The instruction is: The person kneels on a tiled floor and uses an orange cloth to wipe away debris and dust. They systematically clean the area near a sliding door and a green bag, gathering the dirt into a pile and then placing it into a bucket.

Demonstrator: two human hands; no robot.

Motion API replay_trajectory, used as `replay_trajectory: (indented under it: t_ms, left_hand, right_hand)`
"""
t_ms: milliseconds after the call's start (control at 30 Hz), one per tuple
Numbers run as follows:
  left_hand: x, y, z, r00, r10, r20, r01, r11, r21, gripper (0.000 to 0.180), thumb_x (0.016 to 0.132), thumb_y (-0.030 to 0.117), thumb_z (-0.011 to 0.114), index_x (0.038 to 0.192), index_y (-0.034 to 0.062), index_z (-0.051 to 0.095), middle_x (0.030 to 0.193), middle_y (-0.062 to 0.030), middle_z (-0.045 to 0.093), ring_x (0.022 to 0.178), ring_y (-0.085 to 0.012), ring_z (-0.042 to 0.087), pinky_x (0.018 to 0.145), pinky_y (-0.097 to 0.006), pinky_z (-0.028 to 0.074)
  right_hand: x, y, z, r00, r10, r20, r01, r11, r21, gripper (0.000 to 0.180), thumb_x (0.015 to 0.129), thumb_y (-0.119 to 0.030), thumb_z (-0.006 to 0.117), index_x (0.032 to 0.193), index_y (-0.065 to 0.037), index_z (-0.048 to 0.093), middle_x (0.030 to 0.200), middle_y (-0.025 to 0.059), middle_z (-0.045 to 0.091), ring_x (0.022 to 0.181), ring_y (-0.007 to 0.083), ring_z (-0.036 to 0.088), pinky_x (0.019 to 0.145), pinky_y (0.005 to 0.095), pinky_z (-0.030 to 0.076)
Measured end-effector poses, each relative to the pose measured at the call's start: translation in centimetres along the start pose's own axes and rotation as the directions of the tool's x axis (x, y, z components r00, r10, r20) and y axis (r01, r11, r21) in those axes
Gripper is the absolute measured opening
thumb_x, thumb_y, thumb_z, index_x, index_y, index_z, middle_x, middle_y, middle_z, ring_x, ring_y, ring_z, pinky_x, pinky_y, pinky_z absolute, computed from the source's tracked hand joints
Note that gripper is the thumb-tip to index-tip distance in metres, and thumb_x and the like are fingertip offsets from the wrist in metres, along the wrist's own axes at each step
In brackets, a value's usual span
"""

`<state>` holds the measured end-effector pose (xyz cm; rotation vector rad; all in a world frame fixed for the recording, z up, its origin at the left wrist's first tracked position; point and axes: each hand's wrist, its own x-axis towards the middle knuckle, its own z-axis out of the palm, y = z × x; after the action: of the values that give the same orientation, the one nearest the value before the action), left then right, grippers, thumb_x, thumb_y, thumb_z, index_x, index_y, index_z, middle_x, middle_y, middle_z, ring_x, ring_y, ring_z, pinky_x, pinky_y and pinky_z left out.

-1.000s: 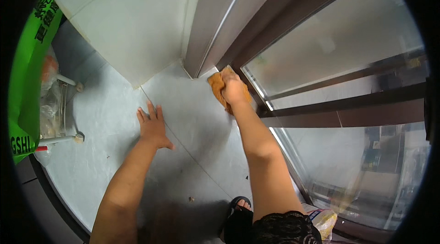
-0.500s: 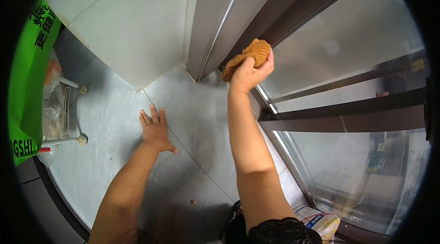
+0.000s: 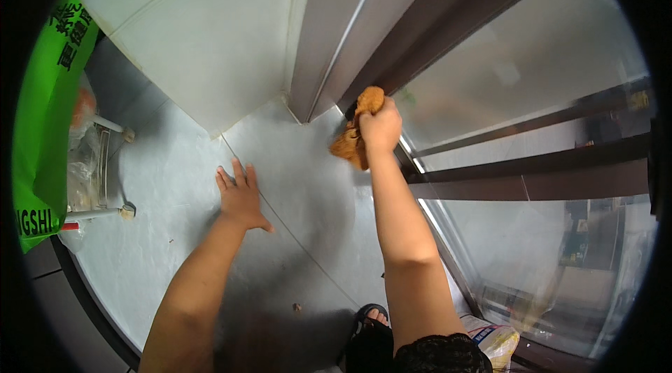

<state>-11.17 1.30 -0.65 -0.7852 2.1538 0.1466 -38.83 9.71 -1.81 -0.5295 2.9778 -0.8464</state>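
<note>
Cloth (image 3: pixel 357 128), orange, soft and light, sits bunched in the closed right hand (image 3: pixel 380 129) against the dark window frame (image 3: pixel 448 16); best gripped mid-wad. Left hand (image 3: pixel 240 194) lies open, flat on the floor (image 3: pixel 301 184).

Cloth (image 3: pixel 355 136): soft, nubby orange fabric, matt, bunched in right hand (image 3: pixel 381 128). Frame (image 3: pixel 448 16): dark brown metal, smooth, semi-gloss. Glass (image 3: pixel 532 86): smooth, reflective. Floor (image 3: pixel 294 163): pale grey tile, smooth, faint sheen, under left hand (image 3: pixel 240 194). Bag (image 3: pixel 43 114): green plastic, glossy.
</note>
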Motion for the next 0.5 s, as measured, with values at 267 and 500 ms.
replay_trajectory:
  t_ms: [267, 500]
  left_hand:
    - [0.1, 0.3, -0.1, 1.000, -0.003, 0.005, 0.003, 1.000, -0.016, 0.150, 0.053, 0.071, 0.080, 0.153, -0.0016, -0.005, 0.157, -0.0332, -0.005, 0.141, -0.0580, 0.009, 0.116, -0.059, 0.007]
    - [0.1, -0.2, 0.4, 0.999, 0.026, -0.029, -0.029, 0.995, -0.093, 0.149, 0.053, 0.066, 0.083, 0.153, -0.0010, -0.004, 0.158, -0.0313, -0.005, 0.142, -0.0567, 0.006, 0.116, -0.060, 0.002]
  right_hand:
    - [-3.0, 5.4, 4.7, 0.920, -0.382, 0.083, 0.391, 0.899, -0.197, 0.053, 0.076, -0.024, 0.070, 0.120, -0.001, 0.051, 0.135, 0.0171, 0.052, 0.129, 0.0277, 0.045, 0.105, 0.0478, 0.035]
    - [-8.1, 6.7, -2.1, 0.900, 0.201, 0.387, 0.124, 0.734, -0.668, 0.054, 0.084, -0.027, 0.068, 0.128, -0.003, 0.050, 0.133, 0.0118, 0.057, 0.126, 0.0275, 0.052, 0.100, 0.0428, 0.044]
